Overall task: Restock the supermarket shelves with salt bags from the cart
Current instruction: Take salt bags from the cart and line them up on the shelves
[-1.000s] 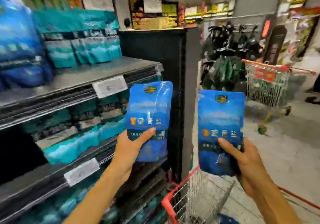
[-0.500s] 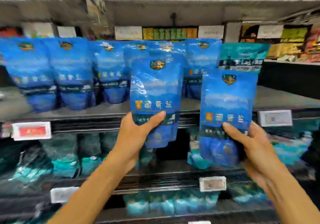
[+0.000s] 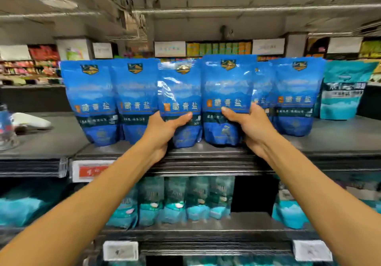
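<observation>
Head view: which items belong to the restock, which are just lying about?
Job:
- left hand gripping a blue salt bag
- right hand gripping a second blue salt bag
- top shelf

Lying about:
- white object
- teal bags
- red price tag

The blue salt bags (image 3: 226, 101) on the shelf (image 3: 340, 140) are glossy, crinkled plastic film catching white glare. The shelf looks matt dark grey and smooth; below it, teal bags (image 3: 175, 202) shine likewise.
</observation>
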The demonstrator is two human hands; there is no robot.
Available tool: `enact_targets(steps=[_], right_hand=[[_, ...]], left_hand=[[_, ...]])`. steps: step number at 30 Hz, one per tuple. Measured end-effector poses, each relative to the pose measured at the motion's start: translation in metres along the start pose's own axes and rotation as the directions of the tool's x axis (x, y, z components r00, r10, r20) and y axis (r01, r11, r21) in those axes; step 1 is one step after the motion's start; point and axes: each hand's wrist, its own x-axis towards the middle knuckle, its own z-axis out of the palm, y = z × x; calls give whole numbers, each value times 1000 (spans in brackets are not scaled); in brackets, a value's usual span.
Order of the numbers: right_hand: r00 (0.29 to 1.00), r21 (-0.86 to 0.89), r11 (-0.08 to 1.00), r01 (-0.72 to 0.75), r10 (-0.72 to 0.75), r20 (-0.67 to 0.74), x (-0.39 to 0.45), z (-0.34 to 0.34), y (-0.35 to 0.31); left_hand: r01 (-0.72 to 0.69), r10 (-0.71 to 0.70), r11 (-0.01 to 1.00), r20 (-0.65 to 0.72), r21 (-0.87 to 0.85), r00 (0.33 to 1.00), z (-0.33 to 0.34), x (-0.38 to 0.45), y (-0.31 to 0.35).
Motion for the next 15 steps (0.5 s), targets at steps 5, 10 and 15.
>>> enact_targets(steps=[5,10,15], right_hand=[[983,-409,911,58,19,180,7,-23,-2],[982,-597,792,132,-24,187,5,-34,-3],[993,-766,632,120,-90,82,16,-31,0]], left_hand=[[-116,56,887,146,447,988,-20,1,4],[-109,192,323,48,940,980,-28,-3,15],[-89,316,-36,96,995,944,-22,-1,17]])
